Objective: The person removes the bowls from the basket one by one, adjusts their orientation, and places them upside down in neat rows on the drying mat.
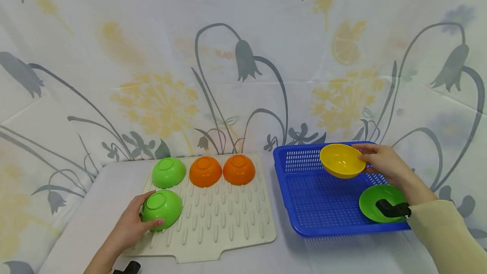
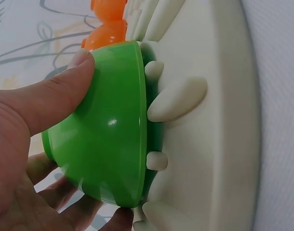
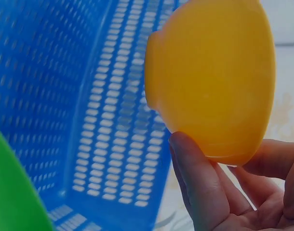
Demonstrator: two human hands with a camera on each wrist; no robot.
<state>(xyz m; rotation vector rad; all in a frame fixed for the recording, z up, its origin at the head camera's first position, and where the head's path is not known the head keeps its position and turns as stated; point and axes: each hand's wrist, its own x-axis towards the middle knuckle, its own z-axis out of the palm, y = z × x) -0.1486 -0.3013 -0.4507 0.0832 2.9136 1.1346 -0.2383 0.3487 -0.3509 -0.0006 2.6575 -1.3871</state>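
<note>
My left hand (image 1: 131,223) grips a green bowl (image 1: 162,209) turned rim-down at the front left corner of the cream drying mat (image 1: 228,227); thumb on its near side, fingers curled round the far side. In the left wrist view the bowl's rim sits against the mat's raised ribs (image 2: 176,98). Behind it stand a second green bowl (image 1: 168,172) and two orange bowls (image 1: 205,171), all rim-down along the back edge. The mat's middle and right side lie open.

My right hand (image 1: 384,165) holds a yellow bowl (image 1: 341,161) by its rim, thumb inside and fingers under, lifted over the back right part of the blue basket (image 1: 304,206). The bowl tilts, mouth up. Another green bowl (image 1: 374,202) lies in the basket's front right corner, just under my wrist. The basket's left floor is bare
</note>
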